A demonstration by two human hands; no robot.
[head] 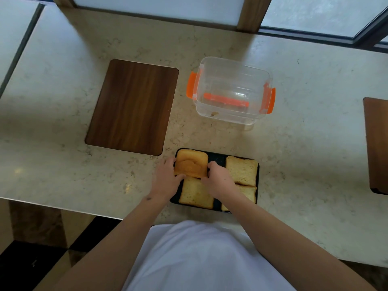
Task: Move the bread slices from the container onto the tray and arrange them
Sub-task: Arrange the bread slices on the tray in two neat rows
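A dark tray (218,157) lies at the counter's near edge with several bread slices on it. The far-left slice (191,163) is a browner crust piece; my left hand (165,179) grips its left edge and my right hand (218,178) its right edge. A pale slice (196,193) lies below it, another (241,170) at the far right, and one (248,193) at the near right is partly hidden by my right wrist. The clear container (231,91) with orange clips stands behind the tray and holds only crumbs.
A dark wooden board (132,106) lies left of the container. Another wooden board (376,143) sits at the right edge of view. The marble counter (63,164) ends close to my body; windows run along the far side.
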